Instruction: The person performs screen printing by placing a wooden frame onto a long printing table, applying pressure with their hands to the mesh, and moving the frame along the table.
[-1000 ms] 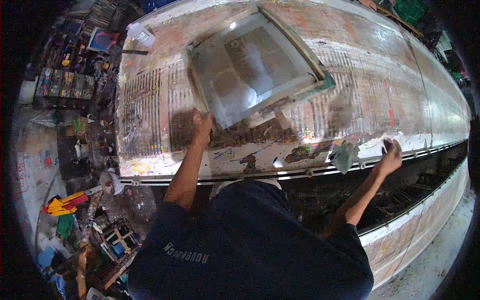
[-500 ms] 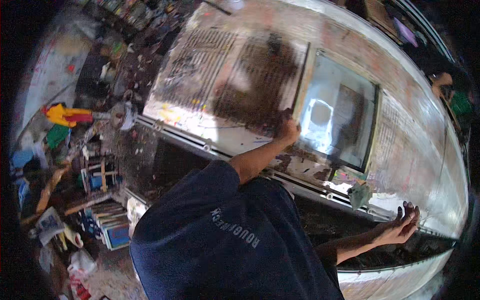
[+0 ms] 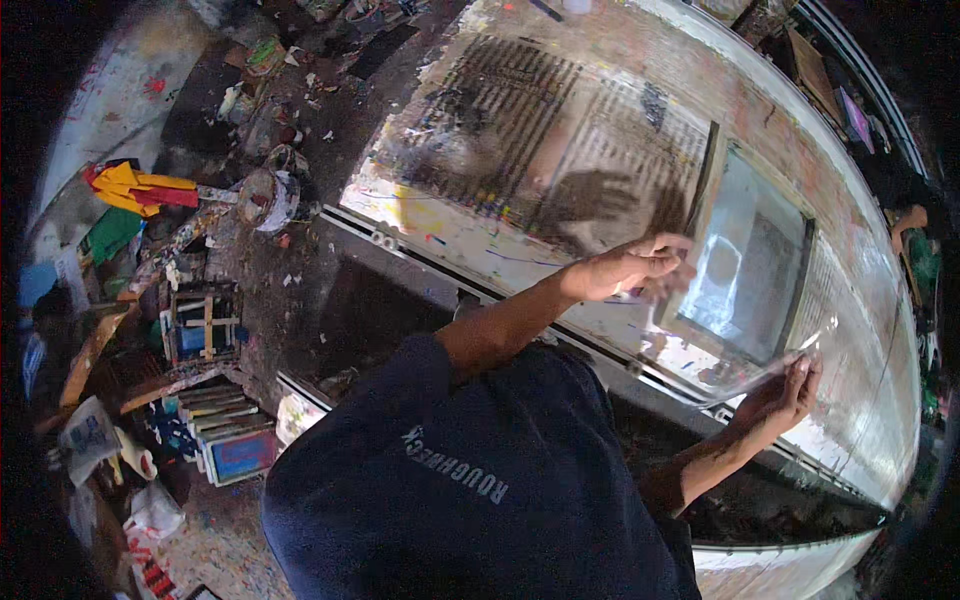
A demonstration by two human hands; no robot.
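Observation:
A wood-framed printing screen [image 3: 706, 190] lies on the long paint-stained table [image 3: 520, 120]. A clear plastic sheet [image 3: 745, 365] hangs lifted in front of the screen. My left hand [image 3: 630, 270] grips the sheet's left edge, beside the screen's left bar. My right hand [image 3: 790, 392] pinches the sheet's lower right corner, near the table's front rail. The hand's shadow falls on the striped print to the left of the screen.
A metal rail [image 3: 560, 320] runs along the table's front edge. The floor at left is cluttered: a paint can [image 3: 268, 198], a yellow and red bundle [image 3: 135, 187], stacked frames [image 3: 225, 445], bags. Another person's hand [image 3: 908, 218] shows at the far right.
The view has swung left. My right hand has left the table's rail and taken the sheet's corner. My left hand has come off the table and closed on the sheet's edge.

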